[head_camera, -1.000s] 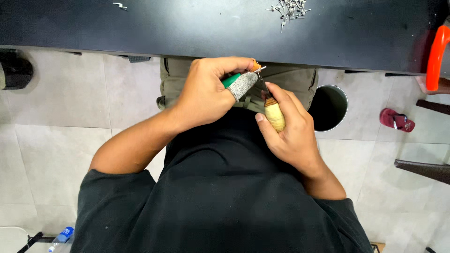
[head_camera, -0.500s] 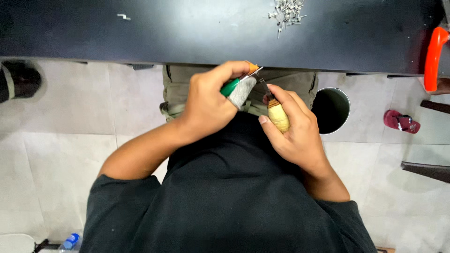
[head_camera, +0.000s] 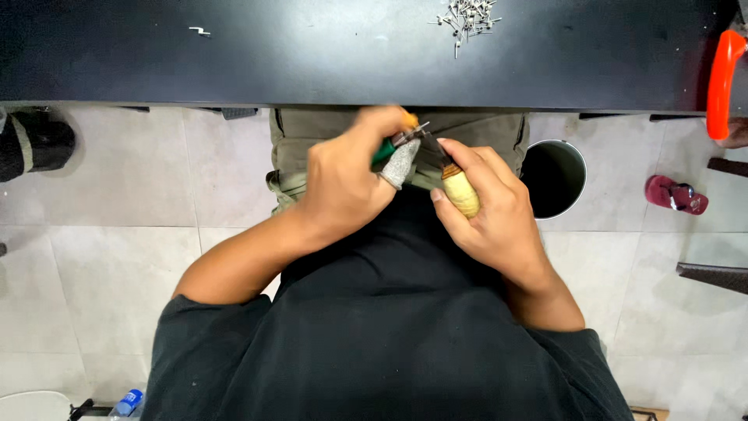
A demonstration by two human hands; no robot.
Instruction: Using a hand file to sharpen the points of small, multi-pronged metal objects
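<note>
My left hand (head_camera: 343, 179) is closed around a small tool with green and orange handles (head_camera: 383, 150), and its thumb wears a grey fabric cover (head_camera: 400, 164). The tool's metal tip (head_camera: 413, 135) points right, toward my right hand (head_camera: 491, 214). That hand grips a tool with a rounded pale wooden handle (head_camera: 461, 191), whose thin metal end meets the other tool's tip. Both hands are held close together over my lap, just below the edge of the black table (head_camera: 312, 54).
A heap of small metal pins (head_camera: 467, 15) lies on the table at top, and a bent metal piece (head_camera: 200, 31) at top left. An orange handle (head_camera: 723, 82) is at the right edge. A round dark bin (head_camera: 555, 178), a red sandal (head_camera: 676, 193) and a black shoe (head_camera: 35, 140) are on the tiled floor.
Both hands have stayed together with the same tools; the left hand shifted slightly and the view drifted a little.
</note>
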